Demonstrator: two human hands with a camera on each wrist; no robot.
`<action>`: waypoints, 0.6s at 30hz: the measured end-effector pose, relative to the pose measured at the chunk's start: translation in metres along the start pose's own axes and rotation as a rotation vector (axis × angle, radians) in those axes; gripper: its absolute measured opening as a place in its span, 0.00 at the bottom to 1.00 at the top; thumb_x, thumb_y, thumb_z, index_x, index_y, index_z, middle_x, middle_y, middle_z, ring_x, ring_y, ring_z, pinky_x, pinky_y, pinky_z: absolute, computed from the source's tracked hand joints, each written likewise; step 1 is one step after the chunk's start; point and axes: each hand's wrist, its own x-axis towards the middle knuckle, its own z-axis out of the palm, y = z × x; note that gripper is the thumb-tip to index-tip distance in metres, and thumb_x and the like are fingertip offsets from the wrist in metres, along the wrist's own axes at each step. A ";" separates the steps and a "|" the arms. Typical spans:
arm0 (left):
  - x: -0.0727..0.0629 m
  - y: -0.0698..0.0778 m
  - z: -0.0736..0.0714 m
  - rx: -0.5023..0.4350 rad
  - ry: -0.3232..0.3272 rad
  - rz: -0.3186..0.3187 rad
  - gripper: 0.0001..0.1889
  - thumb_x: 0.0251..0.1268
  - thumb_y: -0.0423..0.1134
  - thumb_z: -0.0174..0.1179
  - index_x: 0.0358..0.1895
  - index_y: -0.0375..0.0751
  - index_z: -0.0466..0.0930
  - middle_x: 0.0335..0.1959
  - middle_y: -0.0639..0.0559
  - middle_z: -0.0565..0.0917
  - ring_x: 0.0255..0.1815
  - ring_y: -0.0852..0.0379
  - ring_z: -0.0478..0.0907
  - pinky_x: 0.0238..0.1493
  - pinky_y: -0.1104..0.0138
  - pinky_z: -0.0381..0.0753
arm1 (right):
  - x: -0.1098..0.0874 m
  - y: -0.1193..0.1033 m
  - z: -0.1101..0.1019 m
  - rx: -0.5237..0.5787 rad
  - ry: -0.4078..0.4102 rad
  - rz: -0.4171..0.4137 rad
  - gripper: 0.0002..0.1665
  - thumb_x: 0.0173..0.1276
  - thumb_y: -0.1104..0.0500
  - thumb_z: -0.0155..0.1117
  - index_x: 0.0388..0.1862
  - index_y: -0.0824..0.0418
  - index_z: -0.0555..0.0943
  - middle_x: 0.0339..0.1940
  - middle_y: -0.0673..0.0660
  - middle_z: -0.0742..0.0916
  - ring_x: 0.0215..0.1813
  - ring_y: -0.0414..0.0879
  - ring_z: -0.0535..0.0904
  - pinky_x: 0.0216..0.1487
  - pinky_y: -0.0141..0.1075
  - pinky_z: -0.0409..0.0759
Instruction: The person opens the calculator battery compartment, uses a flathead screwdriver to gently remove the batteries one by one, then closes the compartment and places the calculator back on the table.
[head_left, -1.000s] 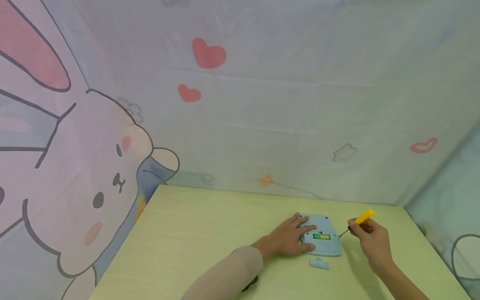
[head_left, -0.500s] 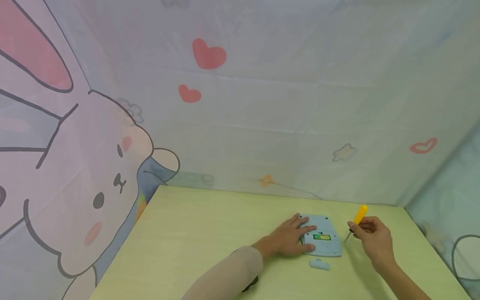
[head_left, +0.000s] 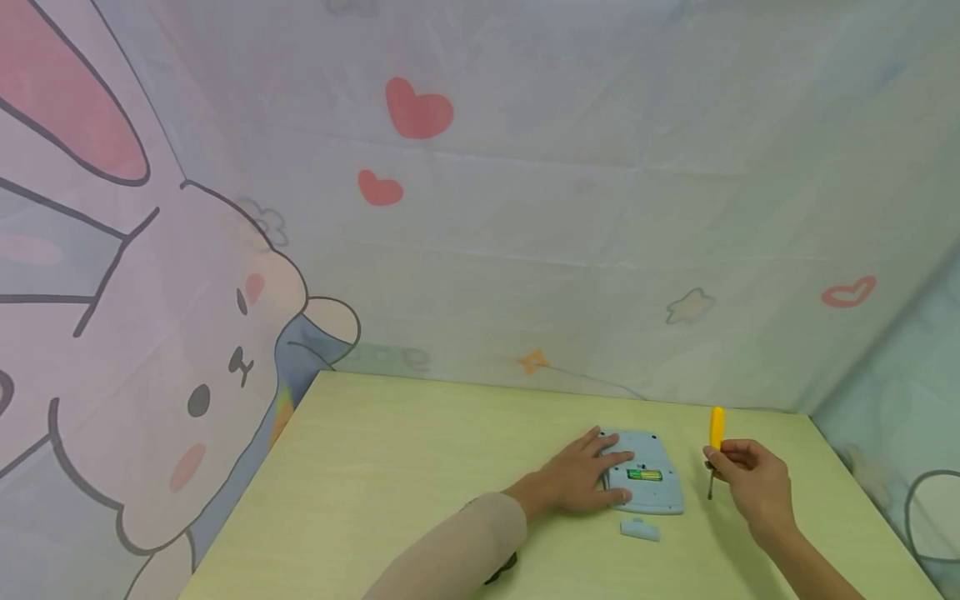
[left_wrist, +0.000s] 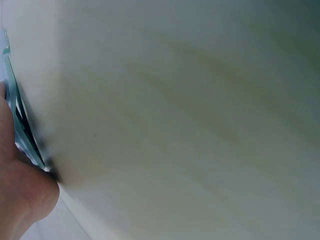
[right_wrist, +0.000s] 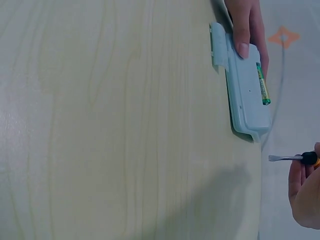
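A flat, pale blue calculator-like device (head_left: 654,493) lies on the table with its back up. Its battery compartment is uncovered and holds a green battery (head_left: 644,475). My left hand (head_left: 579,477) rests on the device's left side with fingers spread. In the left wrist view, only part of that hand (left_wrist: 27,192) and the device's edge (left_wrist: 22,120) show. My right hand (head_left: 757,487) pinches a flathead screwdriver (head_left: 717,429) with a yellow handle, upright and tip down, to the right of the device and apart from it. The metal blade (right_wrist: 285,158) shows in the right wrist view.
The small pale blue battery cover (head_left: 639,530) lies on the table just in front of the device. The light yellow-green table (head_left: 420,450) stretches to the left. A printed cloth (head_left: 525,250) hangs along the table's back edge.
My right hand has drawn the screwdriver away from the device's right edge, slightly rightward, and turned it from slanted to upright. The left hand and the device have stayed put.
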 end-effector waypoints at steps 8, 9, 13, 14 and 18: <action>-0.002 0.001 -0.004 -0.008 -0.009 -0.003 0.37 0.81 0.72 0.37 0.86 0.66 0.54 0.88 0.55 0.52 0.88 0.45 0.43 0.84 0.56 0.51 | 0.002 0.005 -0.002 0.011 0.012 -0.040 0.24 0.76 0.55 0.72 0.56 0.74 0.79 0.36 0.46 0.92 0.37 0.34 0.89 0.41 0.28 0.87; -0.002 0.001 -0.003 -0.010 -0.012 -0.005 0.37 0.81 0.72 0.37 0.87 0.67 0.53 0.88 0.55 0.51 0.88 0.45 0.43 0.84 0.56 0.51 | 0.002 0.006 -0.002 0.009 0.014 -0.038 0.24 0.76 0.55 0.72 0.56 0.74 0.79 0.35 0.45 0.92 0.37 0.34 0.89 0.42 0.28 0.87; -0.001 0.000 -0.002 -0.008 -0.015 -0.008 0.37 0.80 0.73 0.36 0.87 0.68 0.53 0.88 0.56 0.51 0.88 0.46 0.42 0.85 0.57 0.50 | 0.002 0.011 -0.003 -0.045 0.027 -0.029 0.26 0.75 0.51 0.73 0.56 0.72 0.81 0.36 0.44 0.91 0.37 0.36 0.89 0.41 0.30 0.87; -0.001 0.000 -0.001 -0.005 -0.015 -0.009 0.37 0.80 0.73 0.36 0.86 0.68 0.53 0.88 0.56 0.51 0.88 0.46 0.42 0.85 0.57 0.49 | 0.002 0.012 -0.003 -0.064 0.031 -0.030 0.26 0.75 0.50 0.73 0.57 0.71 0.81 0.36 0.45 0.91 0.37 0.37 0.89 0.41 0.30 0.87; -0.001 0.000 -0.001 0.003 -0.011 -0.012 0.37 0.80 0.73 0.36 0.86 0.68 0.53 0.88 0.57 0.51 0.88 0.46 0.43 0.85 0.58 0.49 | 0.003 0.015 -0.004 -0.121 0.036 -0.041 0.29 0.75 0.46 0.73 0.57 0.70 0.83 0.37 0.47 0.91 0.37 0.38 0.89 0.38 0.28 0.85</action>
